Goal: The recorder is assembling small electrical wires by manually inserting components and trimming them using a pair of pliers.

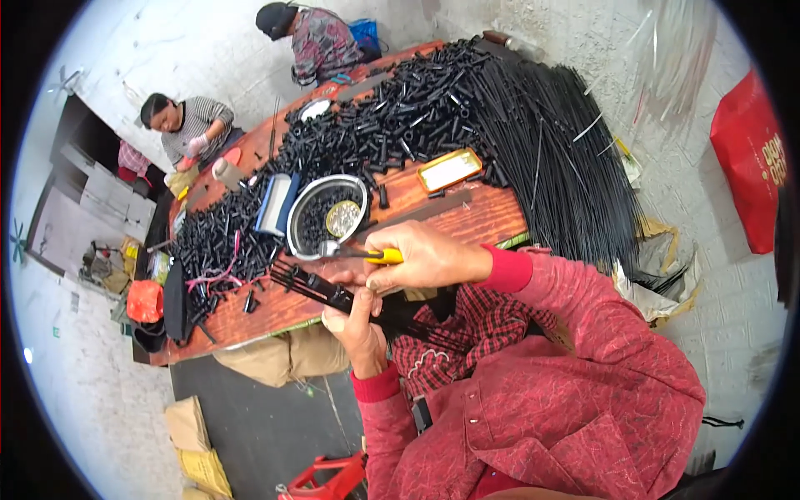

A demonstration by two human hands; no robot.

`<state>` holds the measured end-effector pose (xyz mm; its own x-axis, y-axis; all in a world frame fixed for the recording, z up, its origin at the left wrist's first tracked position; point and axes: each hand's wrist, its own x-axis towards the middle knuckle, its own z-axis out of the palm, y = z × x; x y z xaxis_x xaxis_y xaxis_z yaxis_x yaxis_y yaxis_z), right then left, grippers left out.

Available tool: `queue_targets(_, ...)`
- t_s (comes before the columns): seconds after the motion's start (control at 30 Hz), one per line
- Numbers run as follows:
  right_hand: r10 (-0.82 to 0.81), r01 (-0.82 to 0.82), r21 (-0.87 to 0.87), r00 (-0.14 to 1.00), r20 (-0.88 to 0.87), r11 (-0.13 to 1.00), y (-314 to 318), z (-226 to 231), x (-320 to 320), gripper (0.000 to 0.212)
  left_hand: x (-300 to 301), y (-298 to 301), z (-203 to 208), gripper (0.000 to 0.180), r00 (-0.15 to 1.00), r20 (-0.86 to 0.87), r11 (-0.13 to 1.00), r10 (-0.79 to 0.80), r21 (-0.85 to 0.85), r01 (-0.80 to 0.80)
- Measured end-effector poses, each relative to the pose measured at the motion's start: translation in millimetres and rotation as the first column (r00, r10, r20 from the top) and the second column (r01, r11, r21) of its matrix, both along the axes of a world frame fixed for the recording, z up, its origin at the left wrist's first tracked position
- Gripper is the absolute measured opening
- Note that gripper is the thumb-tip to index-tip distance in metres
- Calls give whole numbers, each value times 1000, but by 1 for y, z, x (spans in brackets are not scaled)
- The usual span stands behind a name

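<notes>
In my left hand (360, 333) is a bundle of thin black rods with black tube ends (315, 285), held tilted over the table's near edge. The fingers wrap round it. My right hand (433, 254) grips a small hammer (385, 257) with a yellow and black handle, its grey metal head just above the bundle. The two hands are close together. Just beyond them stands a round metal bowl (293, 223) of small black parts, with a round tin (342, 218) of small shiny pieces inside it.
The reddish wooden table (492, 215) carries heaps of black tubes (392, 117), a blue-and-white box (277, 204) and a yellow-rimmed tray (450, 171). Long black rods (558, 167) lie at the right. Two co-workers (187, 129) sit across. A red plastic stool (325, 479) stands below.
</notes>
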<state>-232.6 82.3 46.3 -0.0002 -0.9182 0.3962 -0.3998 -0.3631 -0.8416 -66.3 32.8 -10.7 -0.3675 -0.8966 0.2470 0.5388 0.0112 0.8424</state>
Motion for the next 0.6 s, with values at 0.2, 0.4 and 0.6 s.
queue_targets(0.2, -247, 199, -227, 946, -211, 953, 3, -10, 4, 29, -10, 5, 8, 31, 995, 14, 994, 99, 41, -100)
queue_targets(0.4, -164, 124, -261, 977, -137, 957, 4, -13, 1, 25, -11, 3, 7, 26, 995, 42, 995, 95, -23, -94)
queue_targets(0.6, -140, 64, -333, 967, -211, 941, 5, -13, -1, 22, -7, -1, 1, 22, 998, 16, 998, 55, -8, -54)
